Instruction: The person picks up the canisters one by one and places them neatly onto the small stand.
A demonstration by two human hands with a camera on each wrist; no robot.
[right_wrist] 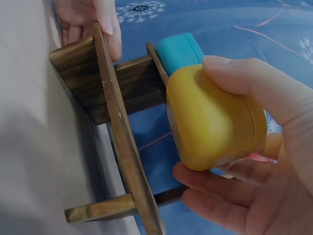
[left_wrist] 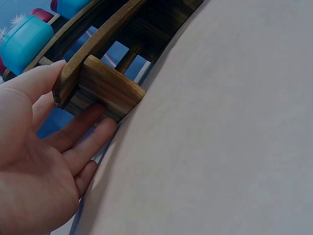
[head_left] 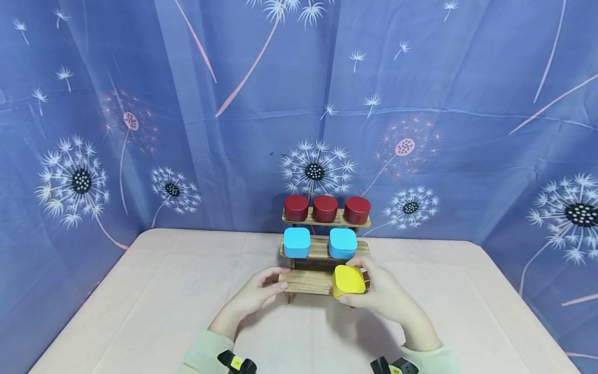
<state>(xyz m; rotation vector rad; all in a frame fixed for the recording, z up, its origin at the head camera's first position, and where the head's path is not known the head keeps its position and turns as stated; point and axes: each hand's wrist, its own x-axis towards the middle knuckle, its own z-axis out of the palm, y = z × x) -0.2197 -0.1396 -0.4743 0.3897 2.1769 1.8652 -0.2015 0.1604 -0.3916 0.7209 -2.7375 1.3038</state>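
Note:
A three-tier wooden display stand [head_left: 306,281] stands on the table. My left hand [head_left: 254,296] grips the left end of its lowest tier; in the left wrist view the thumb lies at the board's edge and the other fingers reach beside the leg. My right hand [head_left: 385,291] holds a yellow rounded-square tin [head_left: 349,280] between thumb and fingers, over the right end of that tier. Whether the tin touches the board I cannot tell. On the middle tier sit a left blue tin [head_left: 297,242] and a right blue tin [head_left: 343,243], with a gap between them.
Three red round tins [head_left: 325,209] stand in a row on the top tier. A pale cloth covers the table [head_left: 187,291]. Close behind the stand hangs a blue curtain [head_left: 243,156] with dandelion prints, which also runs along both sides.

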